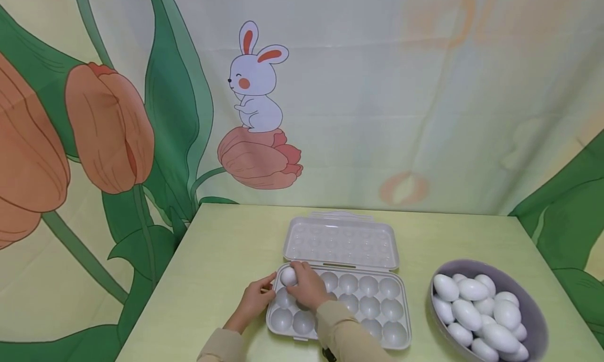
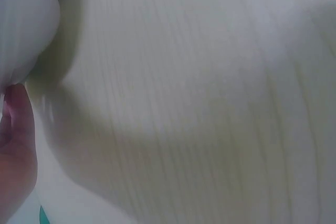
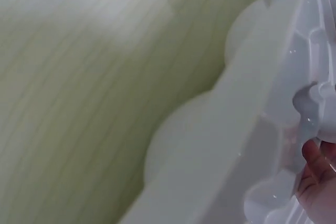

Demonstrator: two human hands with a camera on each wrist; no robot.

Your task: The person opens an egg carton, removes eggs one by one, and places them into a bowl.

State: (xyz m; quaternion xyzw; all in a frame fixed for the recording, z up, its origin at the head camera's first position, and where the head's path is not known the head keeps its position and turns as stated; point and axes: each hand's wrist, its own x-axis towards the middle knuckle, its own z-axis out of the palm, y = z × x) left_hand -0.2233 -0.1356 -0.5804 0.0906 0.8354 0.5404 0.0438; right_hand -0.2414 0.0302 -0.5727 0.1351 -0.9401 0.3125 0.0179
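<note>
A pale plastic egg carton (image 1: 340, 337) lies with its lid hinged back on the table, rows of round cups facing up. In its far left cup stands a white egg (image 1: 289, 276). My right hand (image 1: 309, 287) reaches over the carton, thumb and fingers about that egg; the right wrist view catches the hand (image 3: 320, 187) and part of the egg at the right edge. Beside the carton's left rim, my left hand (image 1: 255, 302) touches it with extended fingertips. The left wrist view shows this hand (image 2: 18, 150) against the carton's rounded underside (image 2: 34, 22).
A grey-purple bowl (image 1: 535, 320) heaped with white eggs (image 1: 467, 314) stands to the right of the carton. The transparent lid (image 1: 341, 241) lies behind the cups. A printed curtain (image 1: 354, 116) hangs behind the table (image 1: 226, 236).
</note>
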